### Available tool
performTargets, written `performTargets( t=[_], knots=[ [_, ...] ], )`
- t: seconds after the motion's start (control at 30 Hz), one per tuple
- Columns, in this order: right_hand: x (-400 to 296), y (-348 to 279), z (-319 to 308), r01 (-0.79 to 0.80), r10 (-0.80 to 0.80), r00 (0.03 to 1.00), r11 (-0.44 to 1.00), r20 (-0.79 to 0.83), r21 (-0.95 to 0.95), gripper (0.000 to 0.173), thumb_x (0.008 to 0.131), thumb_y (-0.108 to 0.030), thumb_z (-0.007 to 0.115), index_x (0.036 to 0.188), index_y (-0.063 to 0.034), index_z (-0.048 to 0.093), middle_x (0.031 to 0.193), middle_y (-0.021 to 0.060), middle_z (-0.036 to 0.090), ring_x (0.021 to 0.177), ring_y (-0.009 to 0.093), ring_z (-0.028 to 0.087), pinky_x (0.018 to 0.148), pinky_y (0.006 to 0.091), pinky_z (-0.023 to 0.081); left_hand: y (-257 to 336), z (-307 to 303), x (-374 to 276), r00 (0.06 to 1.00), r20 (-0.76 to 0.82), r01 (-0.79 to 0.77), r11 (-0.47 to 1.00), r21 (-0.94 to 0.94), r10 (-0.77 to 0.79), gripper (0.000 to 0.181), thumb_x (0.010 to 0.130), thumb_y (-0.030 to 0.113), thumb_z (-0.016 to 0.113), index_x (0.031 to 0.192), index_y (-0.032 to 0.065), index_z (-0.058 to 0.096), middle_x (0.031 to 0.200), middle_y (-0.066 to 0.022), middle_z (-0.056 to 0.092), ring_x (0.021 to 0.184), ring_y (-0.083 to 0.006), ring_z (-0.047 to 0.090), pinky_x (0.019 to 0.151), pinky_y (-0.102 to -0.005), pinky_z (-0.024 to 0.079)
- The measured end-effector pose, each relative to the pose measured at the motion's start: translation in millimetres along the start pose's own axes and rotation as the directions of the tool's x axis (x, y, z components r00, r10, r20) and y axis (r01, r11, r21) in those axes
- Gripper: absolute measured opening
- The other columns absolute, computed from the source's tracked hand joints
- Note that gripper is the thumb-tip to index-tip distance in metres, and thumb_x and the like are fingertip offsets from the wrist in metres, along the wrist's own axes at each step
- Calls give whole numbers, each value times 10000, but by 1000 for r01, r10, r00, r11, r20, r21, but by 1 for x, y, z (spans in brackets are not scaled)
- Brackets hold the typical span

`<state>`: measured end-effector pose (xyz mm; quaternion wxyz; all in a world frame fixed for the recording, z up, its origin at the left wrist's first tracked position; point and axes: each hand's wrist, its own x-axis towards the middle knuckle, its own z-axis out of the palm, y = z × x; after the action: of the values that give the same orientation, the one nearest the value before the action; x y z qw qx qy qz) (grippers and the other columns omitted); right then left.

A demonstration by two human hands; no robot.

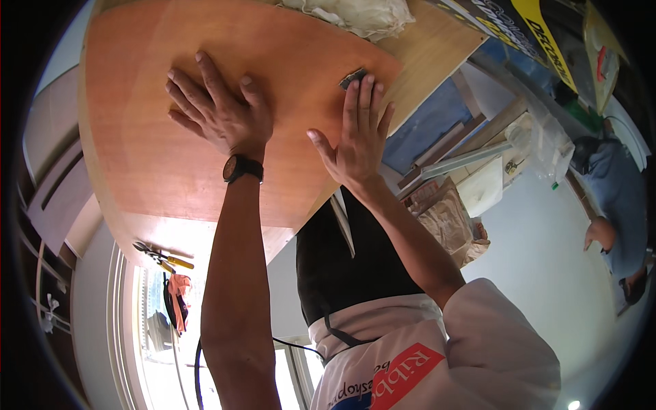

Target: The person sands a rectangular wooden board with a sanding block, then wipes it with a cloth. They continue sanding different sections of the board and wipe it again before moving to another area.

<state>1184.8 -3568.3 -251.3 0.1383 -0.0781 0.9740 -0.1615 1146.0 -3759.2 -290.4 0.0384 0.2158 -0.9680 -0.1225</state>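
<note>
An orange-brown sheet (154, 169), perhaps wood veneer, lies on a paler wooden board (430, 56). My left hand (220, 110), with a dark watch (243, 169) on its wrist, rests palm down on the sheet. Its fingers are spread and hold nothing. Close to the sheet's right corner, the fingertips of my right hand (356, 130) press on a small dark piece of what looks like sandpaper (351, 78). The fingers hide part of that piece, and the right thumb points out to the left.
Pliers with yellow handles (177, 262) lie at the board's lower left end. Crumpled whitish material (359, 18) sits on the far edge. To the right are crumpled brown paper (445, 225), a metal bar (466, 160) and a person in blue (617, 195).
</note>
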Motion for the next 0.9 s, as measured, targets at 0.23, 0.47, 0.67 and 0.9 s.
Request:
performTargets(
  t=[0.23, 0.47, 0.67, 0.9],
  knots=[
    [-3, -9, 12, -30, 29, 999, 999, 36, 22, 1035, 952, -716, 440, 1560, 92, 223, 1633, 318, 172, 1533, 464, 137, 1204, 631, 112, 1, -2, 2, 1000, 14, 23, 999, -29, -23, 759, 980, 622, 376, 1591, 174, 342, 1640, -284, 195, 1512, -496, 164, 1147, -728, 125],
    [74, -6, 4, -52, 57, 995, 997, -86, 52, 1069, 953, -715, 425, 1560, 121, 148, 1626, 364, 96, 1526, 509, 64, 1219, 605, 69, -2, 1, -1, 1000, 3, 9, 999, -39, -9, 760, 977, 623, 383, 1593, 180, 340, 1641, -285, 188, 1519, -488, 149, 1146, -733, 117],
    [-32, -25, 30, 4, -10, 999, 993, 46, 120, 1104, 935, -756, 400, 1549, 131, 166, 1612, 367, 148, 1506, 540, 106, 1219, 605, 114, 7, 1, 3, 1000, 4, -9, 999, -30, 9, 761, 968, 598, 419, 1589, 167, 337, 1634, -303, 189, 1517, -499, 139, 1145, -738, 111],
    [18, -25, 28, 50, -48, 988, 999, -149, 8, 1029, 953, -677, 466, 1524, 146, 231, 1595, 367, 209, 1499, 504, 194, 1217, 597, 141, -3, -3, 2, 995, -68, -83, 993, -88, 77, 725, 971, 564, 419, 1543, 121, 378, 1604, -316, 231, 1503, -486, 153, 1139, -706, 111]
  ],
)
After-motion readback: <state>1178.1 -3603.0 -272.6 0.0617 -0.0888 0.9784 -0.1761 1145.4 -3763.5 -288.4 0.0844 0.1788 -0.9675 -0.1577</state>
